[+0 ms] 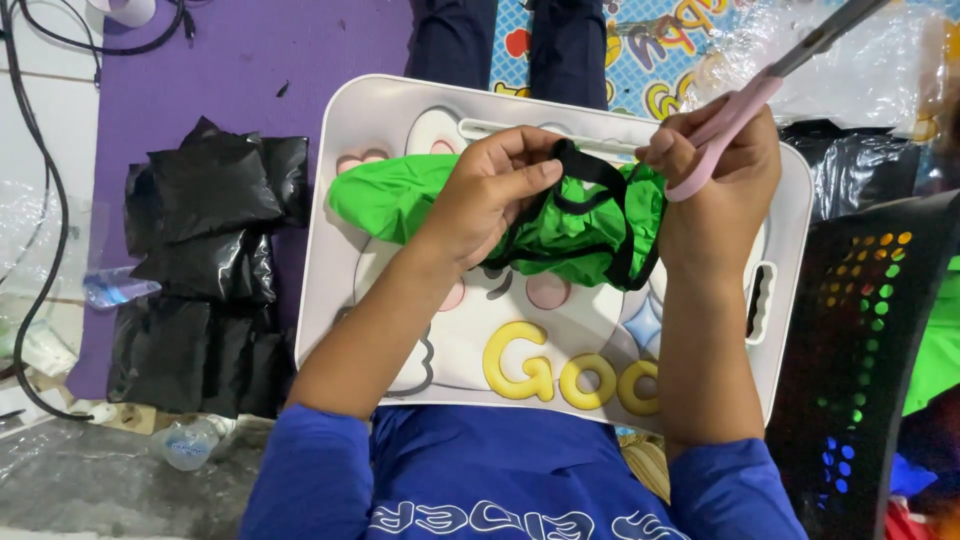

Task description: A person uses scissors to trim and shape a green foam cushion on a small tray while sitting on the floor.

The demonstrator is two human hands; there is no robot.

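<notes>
A bright green cloth bag [400, 195] with black straps [590, 170] lies crumpled across a white lap tray [340, 290] printed with a cartoon and yellow letters. My left hand [495, 190] pinches the green cloth and a black strap near the tray's middle. My right hand [720, 180] grips pink-handled scissors [745, 100], whose grey blades point up and to the right, away from the cloth. The right hand's heel rests against the bag's right end.
Black plastic-wrapped bundles [205, 270] are piled on a purple mat [230, 70] at the left. A black perforated basket [870, 350] stands at the right. Clear plastic sheeting [850, 60] lies beyond the tray. Cables [30, 130] run along the far left. A person's dark trouser legs [500, 40] are at the top.
</notes>
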